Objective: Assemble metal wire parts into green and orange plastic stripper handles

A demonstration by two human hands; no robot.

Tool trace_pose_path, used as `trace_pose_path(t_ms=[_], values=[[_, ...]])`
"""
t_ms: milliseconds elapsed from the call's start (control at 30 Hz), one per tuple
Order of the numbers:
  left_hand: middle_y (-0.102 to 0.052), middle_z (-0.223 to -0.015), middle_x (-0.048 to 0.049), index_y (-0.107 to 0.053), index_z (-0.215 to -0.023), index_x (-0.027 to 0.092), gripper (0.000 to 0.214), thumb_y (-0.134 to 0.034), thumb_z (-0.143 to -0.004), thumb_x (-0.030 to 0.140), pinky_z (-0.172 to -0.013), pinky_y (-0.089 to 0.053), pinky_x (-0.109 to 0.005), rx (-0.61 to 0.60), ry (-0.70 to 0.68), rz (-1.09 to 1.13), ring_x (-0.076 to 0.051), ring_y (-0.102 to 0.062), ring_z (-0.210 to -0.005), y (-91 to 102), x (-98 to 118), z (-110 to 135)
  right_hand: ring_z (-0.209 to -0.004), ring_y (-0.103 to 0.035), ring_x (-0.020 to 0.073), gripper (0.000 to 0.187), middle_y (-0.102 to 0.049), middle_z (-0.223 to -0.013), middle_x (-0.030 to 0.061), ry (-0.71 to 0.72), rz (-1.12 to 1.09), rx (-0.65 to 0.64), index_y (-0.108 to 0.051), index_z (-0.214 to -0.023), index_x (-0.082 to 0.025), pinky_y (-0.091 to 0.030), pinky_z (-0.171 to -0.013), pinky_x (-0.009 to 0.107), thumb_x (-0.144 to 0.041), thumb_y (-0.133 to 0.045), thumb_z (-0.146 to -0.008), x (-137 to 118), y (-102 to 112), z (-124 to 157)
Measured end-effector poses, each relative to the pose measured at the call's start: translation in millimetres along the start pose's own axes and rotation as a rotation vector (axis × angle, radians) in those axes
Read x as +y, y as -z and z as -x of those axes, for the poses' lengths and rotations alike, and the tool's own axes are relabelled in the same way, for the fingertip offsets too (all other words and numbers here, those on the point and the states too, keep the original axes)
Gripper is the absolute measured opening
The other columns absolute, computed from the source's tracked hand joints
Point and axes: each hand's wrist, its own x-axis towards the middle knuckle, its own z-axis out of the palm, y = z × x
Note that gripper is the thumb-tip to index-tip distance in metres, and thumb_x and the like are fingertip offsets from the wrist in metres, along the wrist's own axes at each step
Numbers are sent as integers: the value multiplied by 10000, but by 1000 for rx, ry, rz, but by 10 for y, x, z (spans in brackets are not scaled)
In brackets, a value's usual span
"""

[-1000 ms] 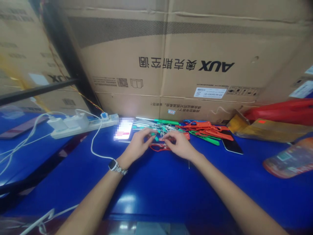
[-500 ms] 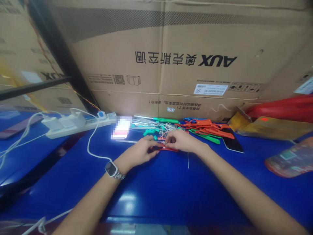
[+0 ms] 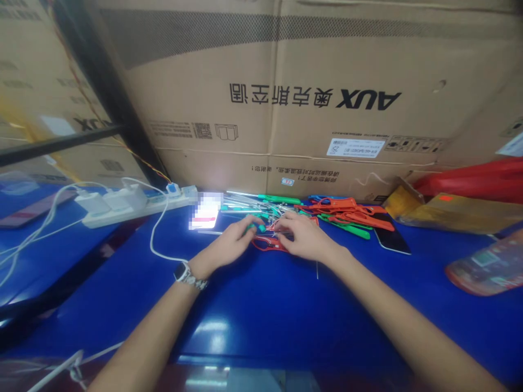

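Head view | left hand grip pinching green piece | right hand palm-down on red tool, grip unclear

Overhead light falls evenly across a glossy blue tabletop, leaving pale glare patches near its front edge. A lit phone screen blooms white and washes out its surroundings. The wide lens bends the cardboard box and stretches both forearms toward the corners. The hands are soft with slight blur; the far left and right edges are smeared and out of focus.
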Motion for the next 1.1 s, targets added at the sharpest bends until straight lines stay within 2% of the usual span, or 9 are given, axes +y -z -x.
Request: trace_pose_path(t_ms=[167, 300, 367, 500, 600, 700, 800, 933, 1100], values=[[-618, -819, -24, -567, -1063, 172, 390, -332, -1021, 480, -660, -439, -266, 82, 21, 287, -150, -554, -730, -76, 5, -39, -737, -597, 138, 77, -654, -859, 29, 24, -327, 152, -666, -863, -187, -455, -697, 262, -216, -597, -882, -153, -199, 126], [-552, -771, -2, -551, -889, 173, 403, -362, -1008, 508, -684, -428, -260, 169, 27, 384, -138, -509, -716, -211, 132, -63, -602, -542, 119, 176, -620, -699, -15, -119, -417, 280, -610, -780, -200, -400, -572, 236, -357, -677, -825, -335, -325, 117], [-540, -790, 1, -527, -828, 177, 394, -400, -996, 509, -728, -432, -264, 188, 20, 409, -140, -499, -742, -280, 194, -69, -570, -526, 114, 184, -596, -643, -33, -192, -405, 347, -580, -747, -207, -380, -547, 231, -344, -697, -784, -409, -351, 94], [-564, -810, -1, -571, -906, 177, 393, -403, -988, 524, -728, -440, -270, 132, 68, 506, -147, -514, -754, -332, 207, -69, -560, -529, 111, 99, -589, -620, -39, -242, -451, 416, -597, -764, -211, -394, -548, 226, -292, -641, -801, -412, -369, 66], [-599, -843, -27, -637, -1028, 165, 414, -372, -998, 481, -685, -444, -271, 90, 106, 507, -161, -540, -769, -263, 142, -69, -576, -545, 123, 157, -624, -666, -9, -248, -616, 419, -641, -805, -195, -419, -547, 236, -351, -634, -824, -319, -378, 71], [-625, -895, -42, -633, -1156, 166, 335, -486, -961, 395, -692, -466, -272, 106, 38, 438, -162, -566, -789, -163, 87, -60, -617, -594, 145, 230, -676, -719, 25, -259, -789, 379, -671, -845, -177, -464, -588, 259, -404, -636, -834, -242, -372, 77], [-629, -984, -52, -551, -1293, 191, 382, -575, -921, 274, -745, -506, -283, 173, -159, 261, -153, -593, -826, -98, 75, -34, -625, -621, 154, 265, -683, -673, 23, -270, -905, 294, -654, -768, -182, -495, -637, 276, -431, -621, -851, -219, -346, 71], [-575, -1175, -84, -591, -1249, 238, 333, -571, -925, 164, -810, -535, -304, 244, -432, -98, -174, -593, -996, -56, 121, 8, -582, -580, 133, 314, -636, -605, 0, -263, -924, 230, -583, -650, -192, -470, -622, 263, -428, -599, -856, -224, -310, 56], [-589, -1233, -115, -595, -1249, 222, 321, -527, -949, 131, -895, -532, -406, 203, -568, -393, -221, -572, -1082, -44, 223, 20, -512, -462, 109, 294, -512, -536, -42, -272, -900, 183, -505, -610, -200, -363, -528, 242, -379, -617, -815, -242, -297, 71]])
